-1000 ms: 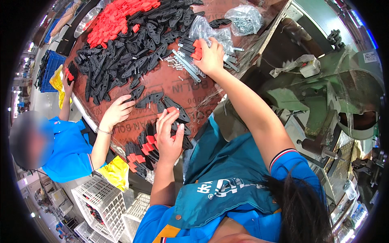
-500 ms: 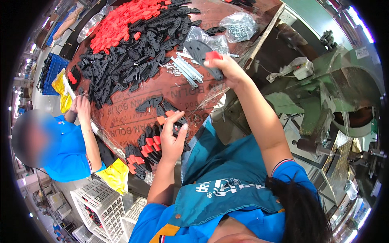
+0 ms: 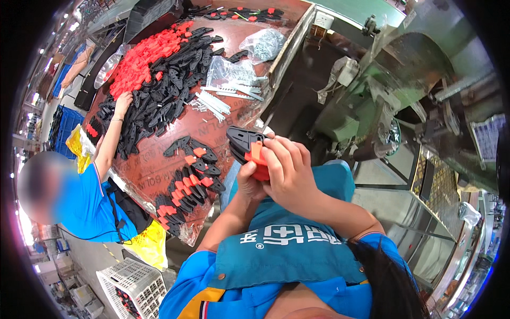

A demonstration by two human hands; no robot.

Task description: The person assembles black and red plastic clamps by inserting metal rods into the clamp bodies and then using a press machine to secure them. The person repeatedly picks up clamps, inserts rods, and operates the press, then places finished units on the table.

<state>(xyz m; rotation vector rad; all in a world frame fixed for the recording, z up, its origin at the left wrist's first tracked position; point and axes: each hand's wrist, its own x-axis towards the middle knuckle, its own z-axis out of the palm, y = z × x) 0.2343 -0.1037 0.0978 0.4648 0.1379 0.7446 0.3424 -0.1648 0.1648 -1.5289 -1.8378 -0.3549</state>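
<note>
- Nearest, both of the person's hands meet in front of the chest, off the table's near edge; the right hand (image 3: pixel 287 170) is curled over a black clamp with a red insert (image 3: pixel 247 149), fingers closed round it; the left hand (image 3: pixel 248 183) cups the same piece from beneath, closed on it, its fingers mostly hidden.
- One clamp is held; it sits in the air between table and green machine (image 3: pixel 404 90), touching neither.
- Just beyond on the brown table (image 3: pixel 154 170) lies a row of finished clamps (image 3: pixel 188 183), black with red tabs, roughly a dozen overlapping, too crowded for an exact count.
- A bare strip of table separates that row from the white metal rods (image 3: pixel 218 101), a loose bundle beside two clear plastic bags (image 3: pixel 249 58).
- Farther, a large heap of black parts (image 3: pixel 159 95) and a red pile (image 3: pixel 141 58), uncountable.
- At left a co-worker's hand (image 3: pixel 123 101) rests on the black heap; one white crate (image 3: pixel 127 287) stands on the floor below.
- The machine closes off the right side.
</note>
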